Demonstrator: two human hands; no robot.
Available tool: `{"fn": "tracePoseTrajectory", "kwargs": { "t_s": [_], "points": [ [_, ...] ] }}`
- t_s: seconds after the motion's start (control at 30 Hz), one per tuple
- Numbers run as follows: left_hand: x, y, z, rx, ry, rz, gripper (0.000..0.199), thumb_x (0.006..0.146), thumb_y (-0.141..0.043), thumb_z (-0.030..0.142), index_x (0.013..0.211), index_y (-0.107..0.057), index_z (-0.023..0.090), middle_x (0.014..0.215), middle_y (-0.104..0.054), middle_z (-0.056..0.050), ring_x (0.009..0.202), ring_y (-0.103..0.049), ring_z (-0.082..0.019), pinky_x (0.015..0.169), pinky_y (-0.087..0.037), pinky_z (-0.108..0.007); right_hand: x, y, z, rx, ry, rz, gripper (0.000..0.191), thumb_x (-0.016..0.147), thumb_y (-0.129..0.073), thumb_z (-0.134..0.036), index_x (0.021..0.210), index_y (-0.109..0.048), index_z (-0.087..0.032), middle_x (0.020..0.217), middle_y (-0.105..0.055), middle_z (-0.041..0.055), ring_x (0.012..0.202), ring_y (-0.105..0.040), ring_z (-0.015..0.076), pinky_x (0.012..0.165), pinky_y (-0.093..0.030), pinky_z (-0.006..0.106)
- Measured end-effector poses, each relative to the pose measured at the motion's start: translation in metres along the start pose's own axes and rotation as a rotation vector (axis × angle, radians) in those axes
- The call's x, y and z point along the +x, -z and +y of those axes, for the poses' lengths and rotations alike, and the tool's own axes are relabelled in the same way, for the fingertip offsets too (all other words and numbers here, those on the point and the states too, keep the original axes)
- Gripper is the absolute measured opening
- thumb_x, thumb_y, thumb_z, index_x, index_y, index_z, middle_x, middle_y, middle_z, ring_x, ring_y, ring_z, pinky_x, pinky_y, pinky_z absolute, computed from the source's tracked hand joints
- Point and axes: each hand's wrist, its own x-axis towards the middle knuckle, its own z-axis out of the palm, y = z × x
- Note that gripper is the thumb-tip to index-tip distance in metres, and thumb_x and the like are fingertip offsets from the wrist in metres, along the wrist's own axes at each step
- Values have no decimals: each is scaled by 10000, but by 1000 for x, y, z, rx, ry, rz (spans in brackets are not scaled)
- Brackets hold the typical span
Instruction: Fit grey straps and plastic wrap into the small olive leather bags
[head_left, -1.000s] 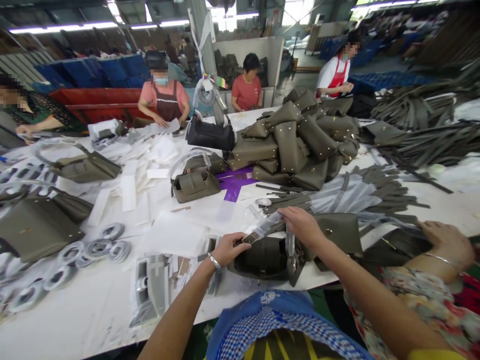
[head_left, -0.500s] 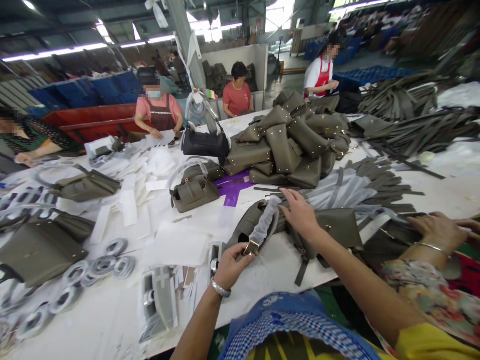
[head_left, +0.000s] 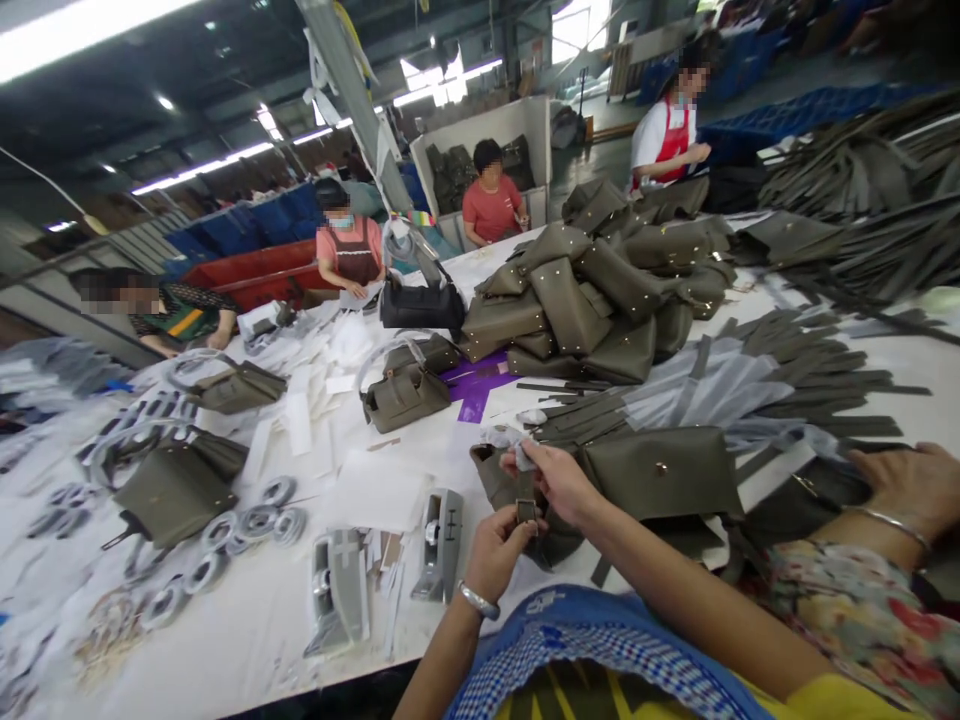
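At the near edge of the worktop: olive bag, partly hidden.
Left hand: grasps the metal buckle.
Right hand: pinches pale wrapping just beyond the buckle.
Tape dispenser: left of both hands.

The left hand and the right hand partly hide the strap between them; its buckle is too small for reading details. The right edge cuts off a co-worker's floral sleeve and the heap of dark strips.
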Motion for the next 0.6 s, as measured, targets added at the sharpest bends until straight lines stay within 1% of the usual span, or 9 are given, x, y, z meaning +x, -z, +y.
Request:
{"fn": "tracePoseTrajectory", "kwargs": {
  "t_s": [0.1, 0.17, 0.23, 0.3, 0.37, 0.47, 0.53, 0.6],
  "points": [
    [-5, -9, 2, 48, -27, 27, 310, 847, -531, 392, 942, -679, 136, 902, -699, -71, 852, -616, -192, 801, -467, -290, 3, 7, -4, 219, -31, 40, 267, 797, -635, -405, 823, -691, -145, 848, -724, 79, 810, -675, 183, 829, -517, 307],
    [-8, -14, 0, 37, -27, 46, 329, 854, -518, 397, 983, -677, 139, 926, -700, -77, 869, -621, -194, 816, -470, -296, 0, 12, -2, 295, -60, 46, 223, 806, -635, -365, 830, -692, -151, 858, -726, 75, 833, -678, 186, 873, -511, 323],
    [-11, -19, -5, 28, -8, 85, 337, 853, -518, 400, 977, -680, 132, 895, -706, -79, 834, -628, -189, 793, -476, -293, -6, 16, 2, 321, -78, 33, 210, 813, -631, -351, 845, -694, -154, 883, -726, 76, 862, -677, 191, 891, -506, 327],
    [-13, -23, -11, 50, 10, 151, 328, 847, -526, 402, 903, -691, 124, 828, -703, -72, 766, -622, -176, 746, -475, -279, -13, 19, 6, 313, -81, 6, 239, 815, -626, -375, 880, -696, -157, 912, -722, 79, 890, -672, 197, 899, -502, 331],
    [-14, -28, -15, 74, 19, 243, 323, 847, -525, 406, 850, -682, 123, 764, -687, -55, 705, -604, -156, 699, -465, -262, -20, 20, 9, 281, -76, -18, 292, 810, -623, -420, 924, -693, -160, 925, -720, 81, 906, -667, 205, 894, -500, 339],
    [-14, -32, -17, 89, 30, 382, 326, 845, -526, 419, 779, -656, 127, 672, -646, -19, 632, -563, -124, 642, -439, -232, -31, 19, 12, 176, -72, -47, 371, 795, -618, -479, 953, -694, -152, 913, -719, 91, 909, -663, 214, 876, -493, 342],
    [-13, -33, -18, 84, 40, 428, 335, 832, -542, 428, 728, -648, 128, 644, -632, -10, 622, -553, -118, 632, -430, -225, -38, 18, 16, 106, -47, -56, 396, 783, -618, -499, 933, -705, -142, 905, -719, 97, 908, -657, 215, 879, -479, 340],
    [-12, -32, -20, 61, 38, 445, 334, 820, -555, 434, 735, -662, 129, 683, -653, -19, 669, -573, -130, 661, -440, -231, -42, 17, 23, 48, -4, -60, 404, 776, -619, -504, 920, -715, -139, 915, -719, 97, 912, -649, 216, 891, -464, 341]
  ]
}}
